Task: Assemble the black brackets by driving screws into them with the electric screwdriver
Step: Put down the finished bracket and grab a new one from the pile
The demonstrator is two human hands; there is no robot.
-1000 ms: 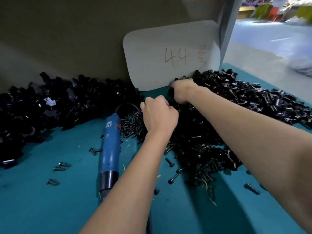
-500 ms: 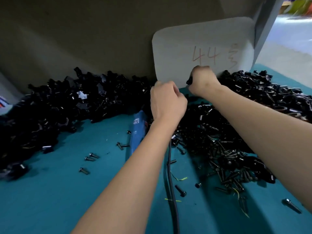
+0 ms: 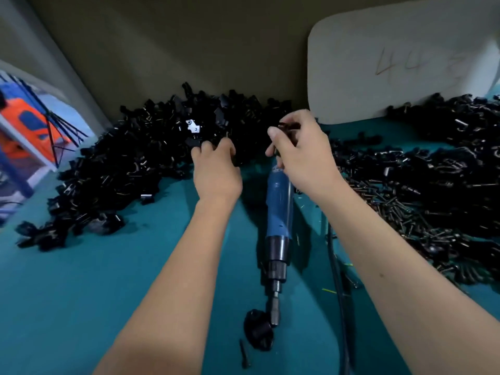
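Note:
A blue electric screwdriver lies on the teal table between my forearms, its bit end toward me beside a black bracket and a loose screw. My left hand reaches into the left pile of black brackets, fingers curled among the parts; what it grips is hidden. My right hand is raised above the screwdriver's rear end and pinches a small black bracket in its fingertips.
A heap of black screws and more black brackets fill the right side. A grey card marked "44" leans on the brown back wall. The screwdriver's black cable runs toward me.
The view has swung left. My right hand came away from the right pile holding a black bracket. My left hand moved over to the left bracket pile.

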